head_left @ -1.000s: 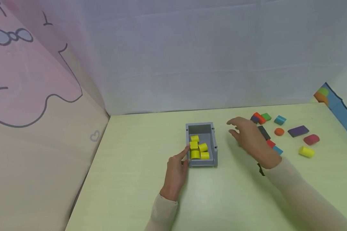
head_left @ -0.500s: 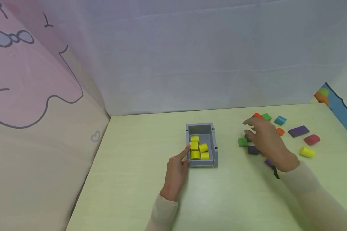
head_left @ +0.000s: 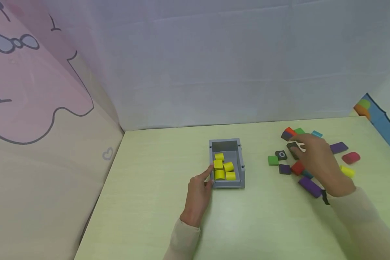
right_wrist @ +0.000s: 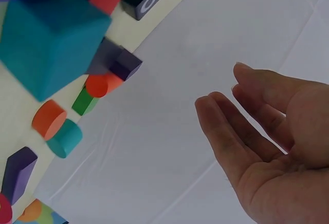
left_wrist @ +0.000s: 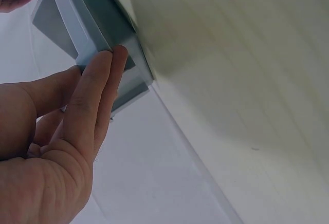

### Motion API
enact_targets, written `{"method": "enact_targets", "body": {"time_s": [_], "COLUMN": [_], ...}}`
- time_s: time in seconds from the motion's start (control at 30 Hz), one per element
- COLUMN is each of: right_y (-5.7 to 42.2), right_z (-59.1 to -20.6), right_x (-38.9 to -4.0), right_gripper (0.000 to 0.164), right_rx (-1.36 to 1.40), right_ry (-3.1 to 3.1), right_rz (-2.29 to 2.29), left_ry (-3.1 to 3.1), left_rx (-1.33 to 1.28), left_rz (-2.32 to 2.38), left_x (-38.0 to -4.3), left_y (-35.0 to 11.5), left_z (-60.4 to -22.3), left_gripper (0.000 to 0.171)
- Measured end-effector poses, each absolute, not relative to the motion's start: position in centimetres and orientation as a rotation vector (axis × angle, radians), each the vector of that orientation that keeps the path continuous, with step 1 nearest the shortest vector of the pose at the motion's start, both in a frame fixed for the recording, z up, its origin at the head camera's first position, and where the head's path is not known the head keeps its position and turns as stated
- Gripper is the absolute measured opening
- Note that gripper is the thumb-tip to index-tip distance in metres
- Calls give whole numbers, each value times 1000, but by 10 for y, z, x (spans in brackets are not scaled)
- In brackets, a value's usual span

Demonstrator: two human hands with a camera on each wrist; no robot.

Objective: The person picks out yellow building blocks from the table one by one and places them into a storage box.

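A grey plastic box stands on the table in the head view, with several yellow blocks inside. My left hand touches its left side with index finger and thumb; in the left wrist view straight fingers lie against the box. Over the scattered coloured blocks at the right hovers my right hand, thumb and fingers apart. The right wrist view shows nothing between those fingertips. Nearest below it are a black block and a red block; it partly hides others.
Around the right hand lie a green block, a dark block with a white ring, a long purple block, a pink-red block and a yellow cylinder. A pale curtain hangs behind the table.
My right hand has moved right, from beside the box to over the scattered blocks, uncovering several at their left side. The left hand and the box stay in place.
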State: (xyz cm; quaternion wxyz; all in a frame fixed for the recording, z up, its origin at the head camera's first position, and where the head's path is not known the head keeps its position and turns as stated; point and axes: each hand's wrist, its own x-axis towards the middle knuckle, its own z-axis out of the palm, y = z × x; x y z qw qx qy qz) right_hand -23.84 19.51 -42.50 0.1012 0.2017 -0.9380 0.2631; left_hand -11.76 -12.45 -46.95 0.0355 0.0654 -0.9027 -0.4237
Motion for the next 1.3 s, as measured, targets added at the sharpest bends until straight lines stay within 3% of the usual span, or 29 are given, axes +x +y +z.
{"method": "enact_targets", "body": {"time_s": [0.63,1.03,1.3], "right_y": [241,270,287], "right_z": [-431,-439,-445], "right_x": [-233,-227,-217], "right_gripper": [34,29,40], "right_rx": [407,296,202], "right_ry": [-2912,-3002,-3102], "right_rz": [636,531,490], "left_ry": [-2768,-2736,-2754], "left_rx": [190,142,173], "left_rz": [-1286,-1296,-1314], "left_x": [-119,-118,-117], "left_y": [-125,-125,-125], "left_z": [-468,-469,-470], "left_gripper": [58,58,56]}}
